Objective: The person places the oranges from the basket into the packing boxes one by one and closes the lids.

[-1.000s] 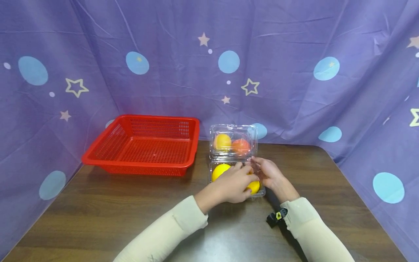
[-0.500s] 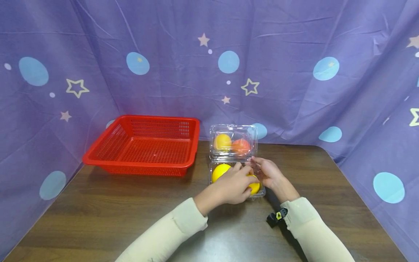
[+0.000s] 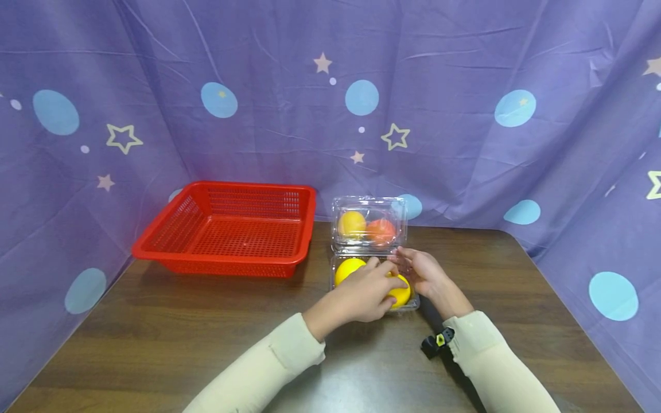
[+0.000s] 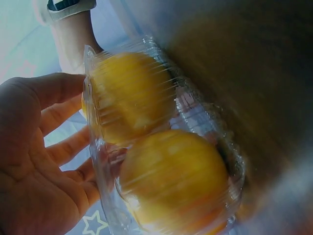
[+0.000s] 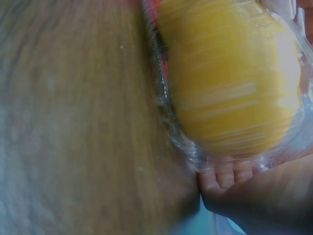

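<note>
A clear plastic clamshell box (image 3: 417,306) stands on the table with its lid (image 3: 369,201) raised. A yellow fruit (image 3: 347,267) sits at the left of the base, another yellow fruit (image 3: 401,295) at the right; their kind is unclear. My left hand (image 3: 361,295) reaches over the box, fingers and thumb curled round the right fruit. In the left wrist view, this hand (image 4: 41,161) shows beyond the clear wall. My right hand (image 3: 427,275) rests with extended fingers along the box's right side; its fingers (image 5: 225,176) touch it in the right wrist view.
A yellow fruit (image 3: 353,224) and an orange-red fruit (image 3: 381,232) show in or through the raised lid. A red perforated basket (image 3: 298,258) stands left of the box on the wooden table (image 3: 217,332). Purple curtains (image 3: 289,115) hang behind and at both sides.
My left hand shifts very slightly over the right yellow fruit, which shows a little more. My right hand, the box and the basket keep their places.
</note>
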`<state>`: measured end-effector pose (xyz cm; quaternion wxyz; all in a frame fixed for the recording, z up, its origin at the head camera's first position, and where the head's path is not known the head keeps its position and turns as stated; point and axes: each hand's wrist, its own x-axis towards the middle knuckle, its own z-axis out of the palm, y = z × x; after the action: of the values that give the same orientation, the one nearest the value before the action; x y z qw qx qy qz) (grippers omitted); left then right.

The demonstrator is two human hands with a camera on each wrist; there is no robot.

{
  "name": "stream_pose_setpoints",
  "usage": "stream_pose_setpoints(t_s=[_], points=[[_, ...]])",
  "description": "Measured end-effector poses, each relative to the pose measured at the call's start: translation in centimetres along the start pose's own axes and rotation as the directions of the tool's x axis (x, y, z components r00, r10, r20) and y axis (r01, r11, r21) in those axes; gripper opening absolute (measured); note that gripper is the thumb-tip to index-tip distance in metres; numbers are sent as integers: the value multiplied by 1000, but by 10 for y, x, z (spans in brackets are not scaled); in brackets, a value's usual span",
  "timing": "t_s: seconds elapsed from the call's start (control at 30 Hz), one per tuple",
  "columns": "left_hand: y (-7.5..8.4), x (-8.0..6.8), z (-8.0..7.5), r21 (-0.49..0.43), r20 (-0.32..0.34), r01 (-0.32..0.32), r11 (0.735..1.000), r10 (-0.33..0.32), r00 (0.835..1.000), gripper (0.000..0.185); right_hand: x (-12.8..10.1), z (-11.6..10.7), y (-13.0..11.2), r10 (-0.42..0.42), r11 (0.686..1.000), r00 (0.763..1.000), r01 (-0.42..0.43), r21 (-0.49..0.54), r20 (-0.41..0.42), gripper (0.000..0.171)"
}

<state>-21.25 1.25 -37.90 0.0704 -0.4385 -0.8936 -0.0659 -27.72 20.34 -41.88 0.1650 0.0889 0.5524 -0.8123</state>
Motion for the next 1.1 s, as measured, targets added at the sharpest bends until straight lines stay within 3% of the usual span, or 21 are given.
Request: stream_pose_setpoints(t_s=[0.1,0.27,0.43,0.63,0.87,0.97,1.1], points=[[-2,1,-2,-11,-18,3,1000,-3,1000,35,0,1,0,4,1000,1000,-4,10,1,30],[-12,4,-9,-30,-77,70,997,-72,994,37,0,1,-1,5,1000,1000,-5,3,-20,30],[-26,8,-15,-39,-165,198,979,-202,965,40,0,0,-1,1,999,1000,-1,-38,13,24],[-43,11,-18,-95,-247,357,929,-369,896,45,2,0,-1,-16,996,1000,17,-82,18,19],[-58,22,-25,-120,-381,455,883,-464,800,44,2,0,-2,-14,996,1000,15,-89,8,18],[-63,27,-31,-149,-401,497,855,-512,760,46,2,-1,-3,-9,996,1000,10,-92,9,19],[-69,32,-36,-209,-405,527,824,-563,720,49,2,-1,-2,-11,995,1000,11,-98,-2,20]])
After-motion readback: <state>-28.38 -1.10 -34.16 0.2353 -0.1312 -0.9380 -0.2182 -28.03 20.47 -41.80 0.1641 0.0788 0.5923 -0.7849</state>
